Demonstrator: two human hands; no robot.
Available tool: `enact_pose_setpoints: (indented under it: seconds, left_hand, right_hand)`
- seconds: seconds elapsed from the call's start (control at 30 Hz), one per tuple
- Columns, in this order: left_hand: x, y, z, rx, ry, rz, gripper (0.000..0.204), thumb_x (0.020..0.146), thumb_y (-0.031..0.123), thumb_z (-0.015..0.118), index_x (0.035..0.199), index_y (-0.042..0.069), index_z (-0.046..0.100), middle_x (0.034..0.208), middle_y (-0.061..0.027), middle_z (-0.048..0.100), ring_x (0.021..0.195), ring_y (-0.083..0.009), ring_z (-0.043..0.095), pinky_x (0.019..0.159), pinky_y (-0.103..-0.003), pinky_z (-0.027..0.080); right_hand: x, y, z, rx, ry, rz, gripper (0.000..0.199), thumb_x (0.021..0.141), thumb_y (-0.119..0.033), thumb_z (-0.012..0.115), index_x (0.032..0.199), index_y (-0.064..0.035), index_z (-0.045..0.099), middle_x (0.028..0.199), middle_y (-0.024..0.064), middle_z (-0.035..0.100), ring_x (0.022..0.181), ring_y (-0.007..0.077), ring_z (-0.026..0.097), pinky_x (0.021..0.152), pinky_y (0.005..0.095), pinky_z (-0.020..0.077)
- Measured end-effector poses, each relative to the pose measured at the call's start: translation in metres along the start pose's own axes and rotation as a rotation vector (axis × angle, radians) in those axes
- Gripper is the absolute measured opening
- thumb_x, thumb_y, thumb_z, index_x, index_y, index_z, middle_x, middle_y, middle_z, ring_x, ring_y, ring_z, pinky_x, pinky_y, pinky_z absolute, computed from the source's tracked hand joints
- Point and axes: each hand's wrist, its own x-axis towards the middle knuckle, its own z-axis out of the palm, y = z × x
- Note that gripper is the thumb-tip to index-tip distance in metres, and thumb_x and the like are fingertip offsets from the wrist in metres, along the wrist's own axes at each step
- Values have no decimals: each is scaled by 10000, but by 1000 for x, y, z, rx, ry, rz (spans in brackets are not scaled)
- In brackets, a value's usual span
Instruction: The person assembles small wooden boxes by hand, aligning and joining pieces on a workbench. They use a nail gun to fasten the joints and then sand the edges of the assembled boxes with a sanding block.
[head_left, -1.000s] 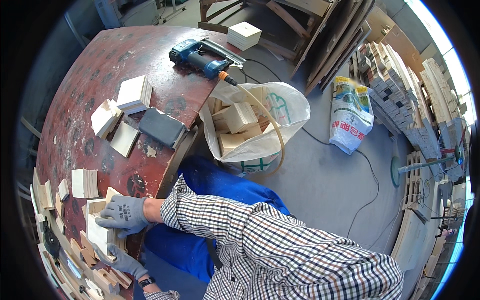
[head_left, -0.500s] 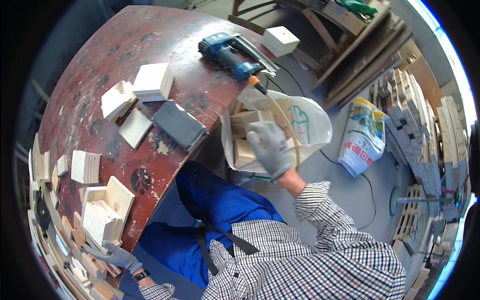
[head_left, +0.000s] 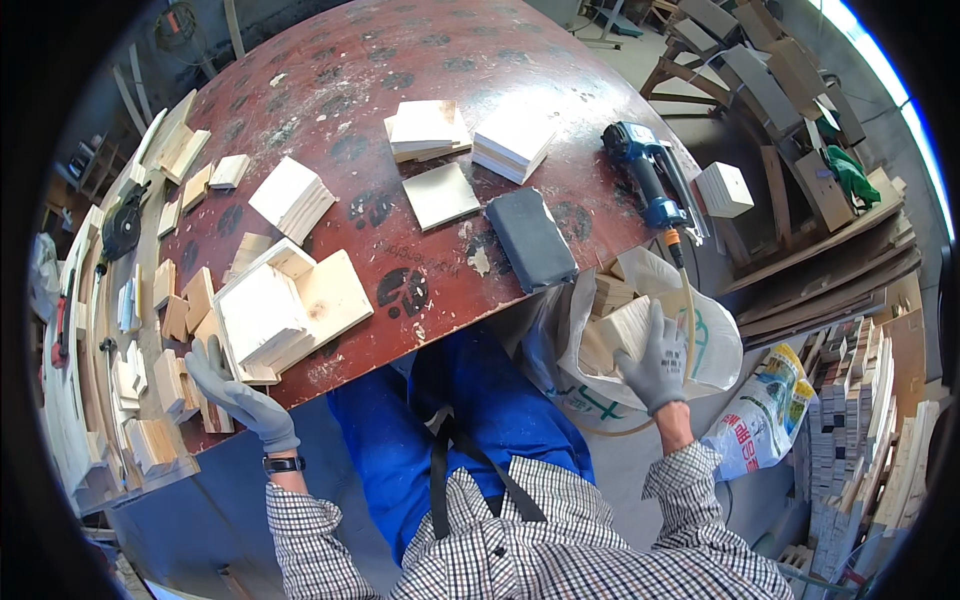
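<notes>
While the right hand (head_left: pixel 655 362) grasps a wooden block (head_left: pixel 625 335) inside the white sack (head_left: pixel 720 345) at centre right, the left hand (head_left: pixel 225 385), fingers spread, rests against one part-built wooden box (head_left: pixel 270 315) at lower left. Judged progress: assembly incomplete. Three square-board stacks (head_left: pixel 425 128) and one nail gun (head_left: pixel 650 180) occupy the table (head_left: pixel 400 50).

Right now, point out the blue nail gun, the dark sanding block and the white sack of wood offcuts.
Blue nail gun (head_left: pixel 648 178): head view, on its blue body.
Dark sanding block (head_left: pixel 530 240): head view, middle of its top face.
White sack (head_left: pixel 716 340): head view, on its right wall beside the right hand (head_left: pixel 660 365).
</notes>
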Motion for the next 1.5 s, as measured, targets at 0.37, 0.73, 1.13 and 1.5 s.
enact_pose_setpoints:
  seconds: [0.37,0.73,1.13,1.5]
  left_hand:
    - [-2,-2,1,-69,85,14,844,1128,633,214,1667,-15,179,1702,-247,260,1570,-385,324,1308,-544,283]
    - [-7,-19,-1,-122,102,-172,744,1152,536,280,1682,20,202,1698,-210,273,1582,-354,300,1314,-500,238]
    - [-3,-7,8,-142,79,-166,805,1133,605,253,1671,7,247,1692,-210,314,1583,-347,302,1309,-492,227]
    - [-5,-16,-2,-198,65,-173,903,1093,713,211,1675,23,216,1673,-233,317,1555,-371,352,1299,-534,272]
  right_hand:
    - [-37,-101,-79,482,372,-550,1212,777,-251,928,1655,88,164,1560,264,445,1435,398,495,1221,486,367]
    - [99,-277,-24,1797,-777,219,716,1002,-481,704,1546,-82,465,1389,142,563,1260,270,587,980,465,564]
    - [234,-372,8,425,-202,-260,675,1047,-528,581,1348,74,621,1248,285,707,1021,383,761,804,444,639]
    - [134,-243,-30,410,137,-586,249,1053,-339,624,1083,-122,743,1052,151,741,922,372,747,805,458,606]
